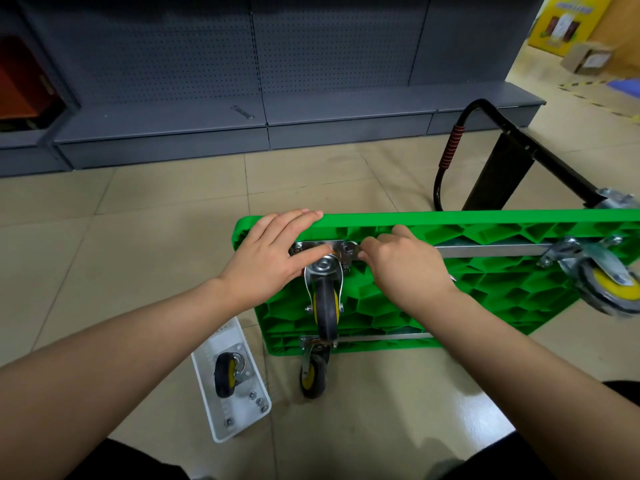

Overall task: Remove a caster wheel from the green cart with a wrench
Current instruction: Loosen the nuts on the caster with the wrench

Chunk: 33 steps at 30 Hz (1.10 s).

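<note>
The green cart point(485, 285) lies upside down on the floor, ribbed underside up. A caster wheel point(326, 311) with a yellow hub stands on its metal plate point(332, 245) at the cart's far left corner. My left hand point(273, 258) lies flat, fingers over the cart's edge and thumb on the plate. My right hand point(401, 268) is curled at the plate's right corner and grips a wrench point(452, 278). Only the wrench's silver tip shows behind the hand. The bolt under the fingers is hidden.
Two more casters point(313, 374) point(604, 282) sit on the cart. A white tray point(211, 420) at the near left holds a loose caster point(227, 374) and several nuts. A second wrench point(242, 112) lies on the grey shelf base point(162, 136). The black cart handle point(450, 147) reaches out at the far right.
</note>
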{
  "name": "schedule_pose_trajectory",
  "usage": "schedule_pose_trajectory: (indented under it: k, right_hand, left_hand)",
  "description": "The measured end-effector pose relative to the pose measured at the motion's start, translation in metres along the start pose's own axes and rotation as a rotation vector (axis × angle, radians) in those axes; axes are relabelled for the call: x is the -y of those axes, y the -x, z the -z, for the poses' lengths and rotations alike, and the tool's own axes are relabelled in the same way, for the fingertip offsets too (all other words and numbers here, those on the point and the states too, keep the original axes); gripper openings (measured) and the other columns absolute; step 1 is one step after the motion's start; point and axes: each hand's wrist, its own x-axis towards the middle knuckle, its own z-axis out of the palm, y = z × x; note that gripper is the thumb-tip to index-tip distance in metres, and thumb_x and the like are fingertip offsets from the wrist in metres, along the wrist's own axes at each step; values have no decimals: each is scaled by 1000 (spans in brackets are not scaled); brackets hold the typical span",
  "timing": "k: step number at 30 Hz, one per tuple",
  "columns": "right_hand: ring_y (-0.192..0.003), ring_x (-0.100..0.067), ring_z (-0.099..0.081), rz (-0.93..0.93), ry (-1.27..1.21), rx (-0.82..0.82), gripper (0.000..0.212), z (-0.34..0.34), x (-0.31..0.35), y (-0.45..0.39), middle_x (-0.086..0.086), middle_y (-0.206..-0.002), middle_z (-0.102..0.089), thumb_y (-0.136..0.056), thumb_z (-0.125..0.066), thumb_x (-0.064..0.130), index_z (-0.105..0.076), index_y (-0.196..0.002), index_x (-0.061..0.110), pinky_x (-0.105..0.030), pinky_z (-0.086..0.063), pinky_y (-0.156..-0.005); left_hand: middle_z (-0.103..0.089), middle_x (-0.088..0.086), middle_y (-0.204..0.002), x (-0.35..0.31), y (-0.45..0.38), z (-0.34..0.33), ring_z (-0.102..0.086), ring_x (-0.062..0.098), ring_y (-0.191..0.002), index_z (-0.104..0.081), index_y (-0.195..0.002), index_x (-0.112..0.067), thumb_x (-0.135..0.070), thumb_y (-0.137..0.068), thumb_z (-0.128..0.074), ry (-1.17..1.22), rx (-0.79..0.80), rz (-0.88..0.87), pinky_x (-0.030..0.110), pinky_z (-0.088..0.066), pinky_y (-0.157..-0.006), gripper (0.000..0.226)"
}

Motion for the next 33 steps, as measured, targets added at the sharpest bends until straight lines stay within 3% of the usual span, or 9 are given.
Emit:
schedule_pose_trajectory:
  k: [5,10,13,15,18,21,24,29,33]
  right_hand:
    - [-74,-34,-57,-77,-97,11,22,-1,-4,18,-5,-64,-63,-90,-73,28,-63,-75,16,-36,-38,-61]
    - [-81,-29,-60,-299,-546,226,32,-10,-1,17,0,-76,-71,-101,-55,30,-61,-72,17,-39,-45,-72]
    - [-76,-17,-64,-401,-652,267,31,-15,7,15,3,-78,-73,-102,-54,29,-66,-76,16,-33,-44,-70]
    - [-64,-9,-58,-454,-684,294,30,-18,10,14,6,-69,-69,-103,-54,30,-70,-81,16,-25,-40,-59]
    - [-61,-19,-50,-488,-722,278,28,-22,13,11,4,-59,-54,-102,-56,31,-69,-85,13,-17,-37,-56]
    - [-76,-28,-58,-493,-788,248,25,-26,15,9,-8,-74,-65,-102,-56,33,-72,-97,15,-31,-48,-72]
    - [-72,-26,-53,-496,-793,225,25,-28,18,8,-13,-75,-63,-102,-56,32,-72,-96,15,-33,-45,-69]
    - [-70,-23,-57,-414,-669,202,30,-24,16,7,3,-66,-62,-102,-54,29,-67,-80,14,-34,-38,-64]
    - [-87,-35,-60,-285,-432,190,28,-18,9,4,-10,-79,-67,-102,-49,35,-59,-83,18,-38,-44,-66]
  left_hand:
    - [-44,14,-155,0,0,-1,-45,35,-140,-61,-137,-34,-21,-94,-68,4,-3,-3,45,-33,-109,45]
    - [-44,15,-155,1,0,0,-45,35,-140,-60,-138,-33,-22,-95,-66,10,9,-2,46,-33,-109,45]
    - [-45,15,-154,0,-1,2,-46,35,-139,-61,-137,-32,-22,-95,-65,13,-1,0,46,-35,-108,44]
    - [-45,15,-154,-1,0,2,-46,35,-139,-61,-137,-32,-22,-95,-66,14,-6,1,46,-35,-108,43]
    - [-44,15,-155,0,0,1,-45,35,-140,-60,-138,-33,-22,-95,-69,13,1,1,46,-34,-109,45]
    - [-44,14,-155,0,1,0,-45,34,-140,-60,-139,-33,-22,-95,-69,9,-3,2,45,-33,-110,46]
    - [-44,14,-155,1,1,-1,-45,34,-140,-60,-138,-33,-21,-95,-68,10,-6,-1,45,-33,-109,45]
    - [-44,14,-155,0,0,-1,-45,34,-140,-62,-136,-34,-22,-97,-66,4,-7,3,45,-33,-109,41]
    - [-45,14,-155,0,0,-1,-46,34,-139,-61,-137,-34,-21,-98,-64,8,-13,5,45,-32,-110,42]
